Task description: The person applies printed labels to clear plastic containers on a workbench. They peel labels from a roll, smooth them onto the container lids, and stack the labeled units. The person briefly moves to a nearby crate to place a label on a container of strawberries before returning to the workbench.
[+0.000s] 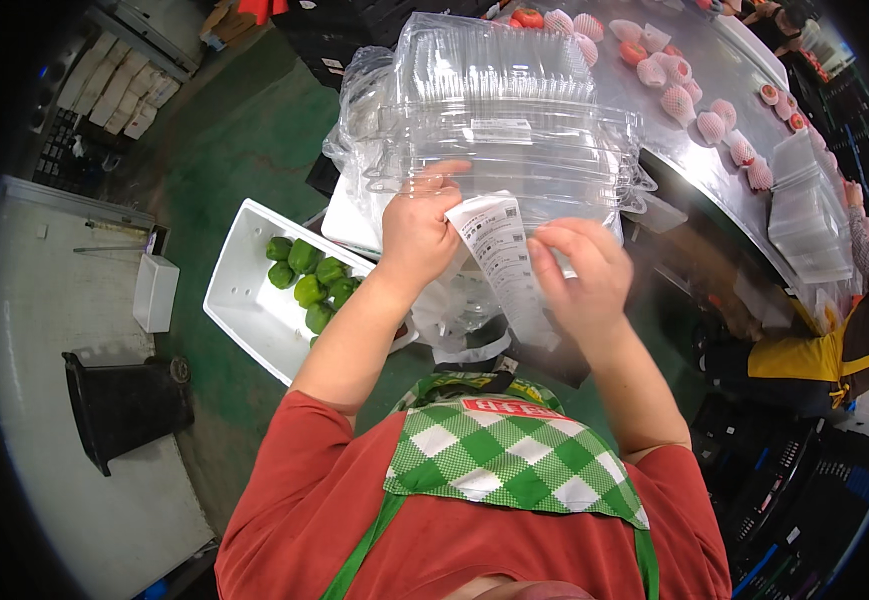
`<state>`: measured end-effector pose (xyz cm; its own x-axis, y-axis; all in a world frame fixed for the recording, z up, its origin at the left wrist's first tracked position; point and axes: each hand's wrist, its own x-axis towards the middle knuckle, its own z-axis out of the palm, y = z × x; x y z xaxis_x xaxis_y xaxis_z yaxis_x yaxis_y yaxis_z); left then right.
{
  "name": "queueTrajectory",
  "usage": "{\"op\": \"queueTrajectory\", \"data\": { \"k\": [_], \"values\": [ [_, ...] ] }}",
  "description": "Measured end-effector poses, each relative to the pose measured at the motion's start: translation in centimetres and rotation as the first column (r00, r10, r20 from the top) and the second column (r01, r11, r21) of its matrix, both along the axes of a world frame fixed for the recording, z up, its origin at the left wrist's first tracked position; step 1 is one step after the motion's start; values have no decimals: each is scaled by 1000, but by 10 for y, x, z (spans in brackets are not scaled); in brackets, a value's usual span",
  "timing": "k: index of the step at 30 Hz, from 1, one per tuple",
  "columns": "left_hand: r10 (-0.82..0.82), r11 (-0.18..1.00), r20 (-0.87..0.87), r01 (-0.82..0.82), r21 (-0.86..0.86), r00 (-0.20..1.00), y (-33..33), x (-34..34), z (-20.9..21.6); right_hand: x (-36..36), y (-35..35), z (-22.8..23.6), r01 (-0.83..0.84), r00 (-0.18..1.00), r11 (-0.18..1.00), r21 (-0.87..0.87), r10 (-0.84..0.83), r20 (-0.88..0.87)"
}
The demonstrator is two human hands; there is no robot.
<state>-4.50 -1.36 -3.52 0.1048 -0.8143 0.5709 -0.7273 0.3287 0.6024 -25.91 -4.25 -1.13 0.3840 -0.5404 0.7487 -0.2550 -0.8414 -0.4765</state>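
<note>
My left hand point(422, 232) grips the top of a printed strip of white labels point(502, 262), which hangs down toward my apron. Its index finger reaches out over the stacked clear plastic boxes point(499, 85) in front of me. My right hand point(586, 272) is curled at the strip's right edge, thumb and fingers bent toward each other. A small white patch shows between them, too unclear to name. One white label point(501, 130) lies on the clear plastic of the stack.
A white foam box point(237, 310) with several green peppers point(306, 290) stands at the left. On the metal table point(644, 125) at the right lie tomato-like red fruits in pink foam nets point(711, 126), beside more clear boxes point(809, 215). Another person in yellow and brown point(804, 365) stands at the right.
</note>
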Motion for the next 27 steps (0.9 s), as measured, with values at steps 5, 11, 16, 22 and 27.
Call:
{"op": "queueTrajectory", "data": {
  "k": [5, 11, 16, 22, 27],
  "values": [
    [-31, 1000, 15, 31, 0, 999, 4, 0, 0, 17, 5, -11, 2, 994, 896, 445, -50, 96],
    [-75, 997, -57, 76, 11, 996, 2, -7, 29, 17, -4, -27, -303, 940, 554, 775, 39, 339],
    [-266, 964, 25, 266, 1, 964, -3, 3, 31, 21, -6, -22, -248, 959, 676, 693, 71, 274],
    [-197, 978, 111, 202, -42, 974, -3, 7, 29, 22, -8, -2, -200, 978, 761, 618, 120, 169],
    [-207, 978, 232, 203, 41, 951, 4, 16, 38, 14, -32, -1, -76, 987, 748, 659, -36, 155]
  ]
}}
